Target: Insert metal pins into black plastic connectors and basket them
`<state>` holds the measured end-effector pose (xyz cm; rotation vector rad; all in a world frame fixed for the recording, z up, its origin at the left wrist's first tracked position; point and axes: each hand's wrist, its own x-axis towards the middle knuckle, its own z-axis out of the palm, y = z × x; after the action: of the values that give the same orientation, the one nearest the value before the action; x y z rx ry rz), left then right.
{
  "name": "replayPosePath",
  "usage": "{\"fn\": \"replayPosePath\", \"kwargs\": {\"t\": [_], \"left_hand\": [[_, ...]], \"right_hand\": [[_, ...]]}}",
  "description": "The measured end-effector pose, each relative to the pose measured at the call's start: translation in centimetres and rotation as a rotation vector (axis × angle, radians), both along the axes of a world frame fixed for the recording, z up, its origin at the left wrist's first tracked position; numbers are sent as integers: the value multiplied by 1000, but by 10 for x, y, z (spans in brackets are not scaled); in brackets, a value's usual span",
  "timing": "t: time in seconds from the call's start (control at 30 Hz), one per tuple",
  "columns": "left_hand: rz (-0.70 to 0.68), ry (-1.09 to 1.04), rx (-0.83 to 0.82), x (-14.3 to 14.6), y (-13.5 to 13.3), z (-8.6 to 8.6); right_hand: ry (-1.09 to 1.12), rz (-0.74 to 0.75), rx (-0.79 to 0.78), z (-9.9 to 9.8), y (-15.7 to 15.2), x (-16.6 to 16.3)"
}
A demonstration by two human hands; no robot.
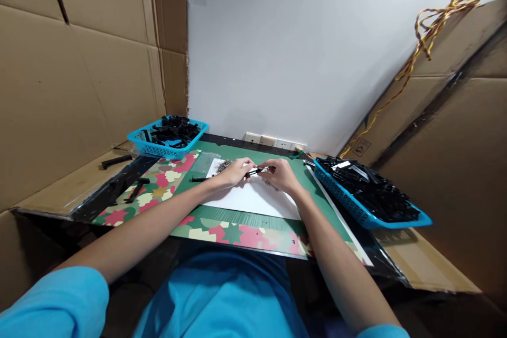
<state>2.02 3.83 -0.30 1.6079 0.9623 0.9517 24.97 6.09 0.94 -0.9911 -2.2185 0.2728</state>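
Over a white sheet (253, 202) my two hands meet at a slim black plastic part (252, 172). My left hand (236, 170) is closed round the part's left end. At its right end my right hand (280, 173) is closed in a pinch; whether its fingertips also hold something small is hidden. A pile of small dark pieces (224, 165) lies on the sheet behind my left hand, and more small pieces (270, 185) lie under my right. Another long black part (201, 179) rests by the sheet's left edge.
Blue baskets of black parts stand at the back left (142, 147) and on the right (366, 218). Loose black parts (138, 189) lie on the patterned mat (222, 233). Cardboard walls (106, 58) rise at both sides; wall sockets (268, 141) sit behind.
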Motion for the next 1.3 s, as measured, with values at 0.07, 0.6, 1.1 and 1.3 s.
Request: {"fn": "replayPosePath", "kwargs": {"t": [0.07,0.6,1.1,1.3], "left_hand": [[-40,99,175,-3,-1,4],[10,470,543,-8,-18,-2],[21,515,542,-3,-19,-2],[-26,762,624,-4,-16,0]], "right_hand": [[6,-5,-2,-1,2,1],[50,-2,122,1,13,13],[643,-82,-400,-33,17,-22],[665,-138,-404,-35,20,-24]]}}
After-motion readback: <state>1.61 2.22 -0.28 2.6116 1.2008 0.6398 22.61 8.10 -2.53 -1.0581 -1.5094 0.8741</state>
